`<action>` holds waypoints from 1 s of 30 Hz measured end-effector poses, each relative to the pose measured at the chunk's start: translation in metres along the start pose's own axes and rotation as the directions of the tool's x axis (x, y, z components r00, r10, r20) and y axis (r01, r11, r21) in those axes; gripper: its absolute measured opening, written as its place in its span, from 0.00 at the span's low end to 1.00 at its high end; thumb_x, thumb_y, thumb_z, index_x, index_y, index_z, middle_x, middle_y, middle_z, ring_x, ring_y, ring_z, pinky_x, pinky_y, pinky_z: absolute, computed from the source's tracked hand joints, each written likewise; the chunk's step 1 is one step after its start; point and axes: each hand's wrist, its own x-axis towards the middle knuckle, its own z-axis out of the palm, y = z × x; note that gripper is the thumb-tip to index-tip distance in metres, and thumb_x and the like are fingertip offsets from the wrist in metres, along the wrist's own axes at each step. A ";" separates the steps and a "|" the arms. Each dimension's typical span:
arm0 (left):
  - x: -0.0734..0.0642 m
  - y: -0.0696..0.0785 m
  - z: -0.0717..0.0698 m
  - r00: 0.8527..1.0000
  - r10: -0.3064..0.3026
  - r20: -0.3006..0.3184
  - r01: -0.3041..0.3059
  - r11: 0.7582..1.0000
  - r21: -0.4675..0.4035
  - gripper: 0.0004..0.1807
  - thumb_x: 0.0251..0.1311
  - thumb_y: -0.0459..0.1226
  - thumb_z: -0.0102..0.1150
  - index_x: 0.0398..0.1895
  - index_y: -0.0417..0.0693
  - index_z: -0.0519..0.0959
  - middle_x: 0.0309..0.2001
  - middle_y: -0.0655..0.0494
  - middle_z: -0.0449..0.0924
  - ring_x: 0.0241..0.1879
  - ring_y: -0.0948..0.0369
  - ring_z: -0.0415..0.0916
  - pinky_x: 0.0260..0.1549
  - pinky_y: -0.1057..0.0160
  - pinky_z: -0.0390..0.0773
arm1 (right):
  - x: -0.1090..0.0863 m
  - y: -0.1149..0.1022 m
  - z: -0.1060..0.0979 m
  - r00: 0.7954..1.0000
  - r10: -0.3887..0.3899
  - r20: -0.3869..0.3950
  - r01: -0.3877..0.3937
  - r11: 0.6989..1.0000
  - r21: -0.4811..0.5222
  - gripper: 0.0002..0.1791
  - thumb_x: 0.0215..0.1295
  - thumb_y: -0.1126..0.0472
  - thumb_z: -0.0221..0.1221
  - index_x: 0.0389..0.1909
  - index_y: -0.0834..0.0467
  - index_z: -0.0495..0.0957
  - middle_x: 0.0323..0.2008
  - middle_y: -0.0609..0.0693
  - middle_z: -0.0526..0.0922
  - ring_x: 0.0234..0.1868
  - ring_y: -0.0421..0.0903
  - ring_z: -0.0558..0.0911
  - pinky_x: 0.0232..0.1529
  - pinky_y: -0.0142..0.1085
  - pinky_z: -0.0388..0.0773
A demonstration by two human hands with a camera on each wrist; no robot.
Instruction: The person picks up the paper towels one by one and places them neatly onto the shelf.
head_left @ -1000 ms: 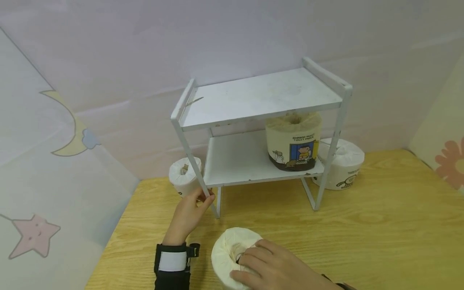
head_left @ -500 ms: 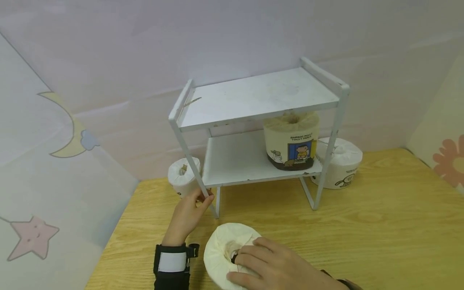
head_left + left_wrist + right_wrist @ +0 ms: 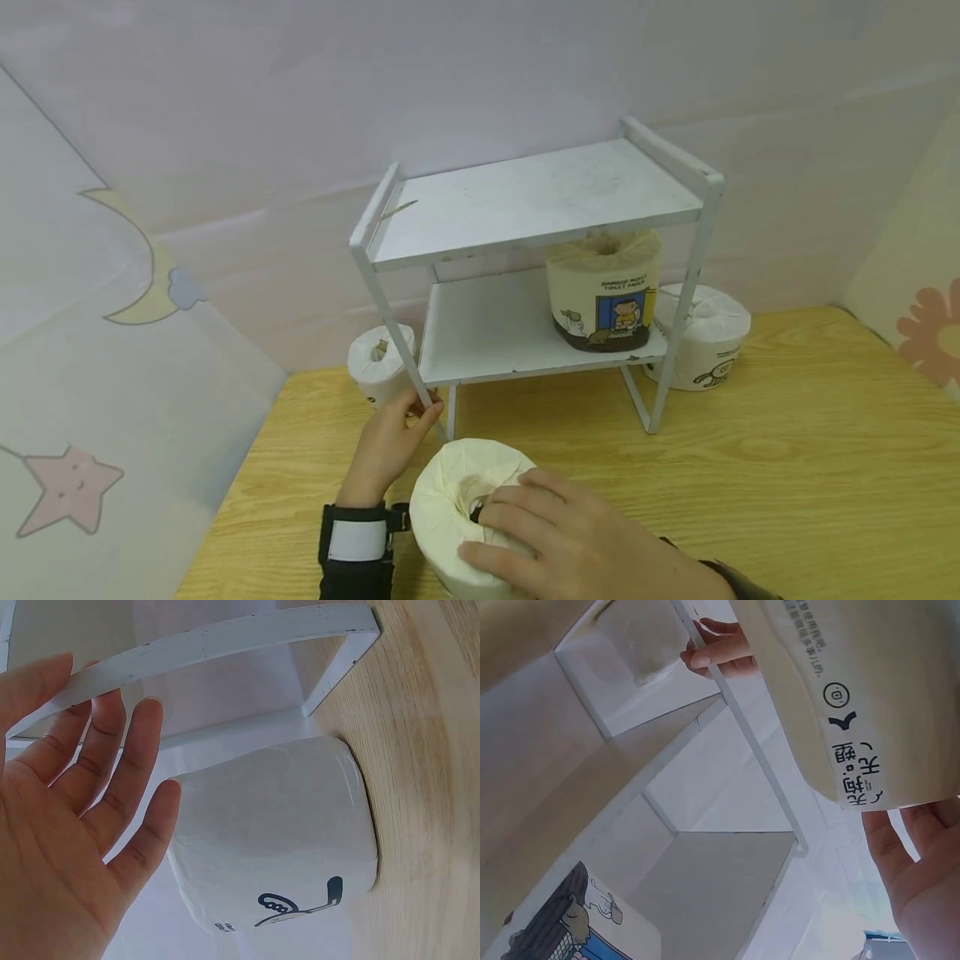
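Observation:
My left hand (image 3: pixel 386 446) holds the front left leg (image 3: pixel 396 329) of a white two-tier shelf rack (image 3: pixel 525 204), its thumb in front and fingers behind. In the left wrist view, the little finger of the left hand (image 3: pixel 82 802) overlaps the edge of a white-wrapped toilet paper roll (image 3: pixel 277 825) standing beside the rack. Over the table in front of the rack, my right hand (image 3: pixel 573 542) grips a cream-wrapped toilet paper roll (image 3: pixel 438 504) from above, fingers at its core hole. Printed lettering shows on that held roll (image 3: pixel 862 697) in the right wrist view.
A printed toilet paper roll (image 3: pixel 600 296) stands at the right of the rack's lower shelf. Behind the right leg, another white-wrapped roll (image 3: pixel 705 358) stands on the wooden table (image 3: pixel 787 475). Pale wall sheets (image 3: pixel 262 125) with cartoon prints border the table.
The roll in my right hand has moved left and forward towards the rack's left leg. My left hand stays at the leg, and the rack is in place.

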 end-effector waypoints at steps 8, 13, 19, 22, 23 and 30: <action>-0.001 -0.001 -0.003 1.000 -0.002 -0.015 0.002 1.000 -0.022 0.07 0.68 0.44 0.60 0.44 0.53 0.81 0.36 0.59 0.81 0.45 0.55 0.79 0.44 0.46 0.77 | 0.013 0.007 -0.010 0.999 0.024 -0.047 -0.024 1.000 -0.005 0.19 0.78 0.47 0.46 0.57 0.51 0.78 0.49 0.48 0.81 0.51 0.44 0.79 0.54 0.40 0.76; 0.000 -0.002 -0.003 1.000 -0.004 -0.016 0.004 1.000 -0.013 0.06 0.65 0.41 0.63 0.42 0.54 0.81 0.36 0.59 0.82 0.42 0.56 0.79 0.43 0.48 0.77 | 0.021 0.013 -0.016 0.996 0.024 -0.089 -0.029 0.998 -0.054 0.19 0.78 0.64 0.41 0.54 0.53 0.80 0.48 0.51 0.82 0.50 0.46 0.80 0.55 0.41 0.75; 0.001 -0.009 0.000 0.998 0.053 -0.032 -0.053 0.998 0.021 0.12 0.57 0.35 0.68 0.44 0.54 0.81 0.38 0.59 0.83 0.44 0.56 0.80 0.44 0.49 0.77 | 0.025 0.017 -0.022 0.995 0.071 -0.071 -0.072 0.997 -0.016 0.27 0.65 0.70 0.37 0.56 0.54 0.79 0.50 0.52 0.81 0.53 0.47 0.79 0.58 0.44 0.72; 0.002 -0.010 0.001 0.999 0.041 -0.032 -0.041 0.999 0.022 0.11 0.60 0.37 0.66 0.45 0.55 0.81 0.42 0.57 0.83 0.45 0.56 0.80 0.44 0.48 0.77 | 0.026 0.019 -0.024 0.994 0.075 -0.081 -0.077 0.997 -0.024 0.28 0.62 0.70 0.37 0.56 0.54 0.79 0.50 0.52 0.81 0.53 0.48 0.79 0.57 0.45 0.73; 0.002 -0.010 0.001 0.999 0.040 -0.033 -0.039 0.999 0.027 0.09 0.62 0.38 0.64 0.45 0.55 0.81 0.43 0.57 0.83 0.45 0.56 0.80 0.45 0.48 0.77 | 0.026 0.020 -0.025 0.993 0.077 -0.090 -0.079 0.997 -0.026 0.28 0.62 0.70 0.37 0.56 0.55 0.79 0.50 0.52 0.81 0.53 0.49 0.79 0.57 0.45 0.73; 0.001 -0.006 0.000 0.998 0.056 -0.038 -0.054 0.996 0.070 0.09 0.67 0.37 0.58 0.47 0.49 0.82 0.46 0.51 0.84 0.48 0.50 0.81 0.47 0.45 0.77 | 0.032 0.031 -0.025 0.981 0.055 -0.184 -0.073 0.993 -0.091 0.26 0.60 0.72 0.40 0.52 0.55 0.80 0.47 0.53 0.82 0.50 0.50 0.80 0.55 0.45 0.75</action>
